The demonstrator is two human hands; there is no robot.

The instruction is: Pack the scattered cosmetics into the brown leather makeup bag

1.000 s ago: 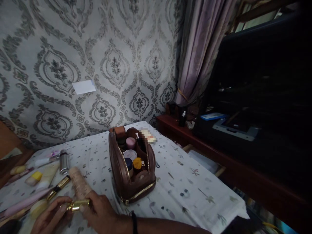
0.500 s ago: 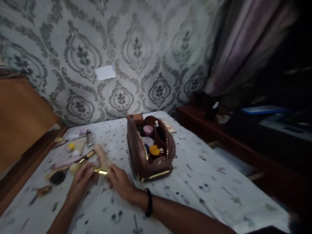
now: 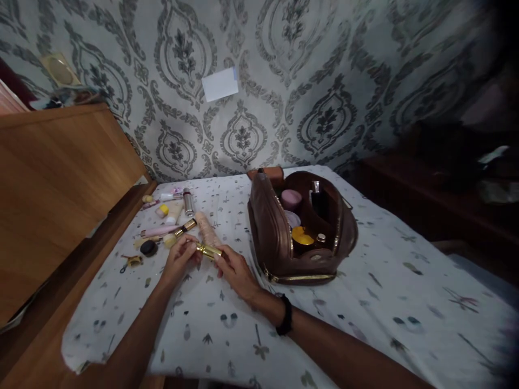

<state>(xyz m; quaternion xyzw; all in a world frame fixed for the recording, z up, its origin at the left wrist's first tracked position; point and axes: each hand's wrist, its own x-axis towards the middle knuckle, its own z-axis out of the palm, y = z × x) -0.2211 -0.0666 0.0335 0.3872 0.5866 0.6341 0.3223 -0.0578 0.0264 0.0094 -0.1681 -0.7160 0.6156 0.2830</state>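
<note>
Carrying it all: desk (image 3: 385, 302) w/ patterned cloth, bag on R of view, loose stuff on L. Brown bag (image 3: 267, 232): upright, unzipped, so opening's done; part-filled AFAICT, bottom hidden. Both hands busy: L hand (image 3: 181, 258) & R hand (image 3: 239, 273) pinch opp. ends of same gold tube, nothing else in either. Beige tube (image 3: 206, 228) lies just beyond the hands, outside bag, nobody touching it. Same for pink stick (image 3: 158, 230) & silver tube (image 3: 188, 202) further back, plus other small bits too blurry to ID. Gold tube (image 3: 208, 251) itself: btwn hands, L of bag & apart from it, near loose stuff; work on it looks unfinished IMO. Can't tell if cap's fully on. Dark gold-banded tube (image 3: 185, 227) & black round pc (image 3: 148, 248) also out on cloth. Inside bag, approx. by size: pink-lidded jar (image 3: 292, 199), yellow-topped item (image 3: 302, 235), small capped bottle (image 3: 321, 237). Overall guess: midway, several pcs in bag, a good few out, 1 in hand
</note>
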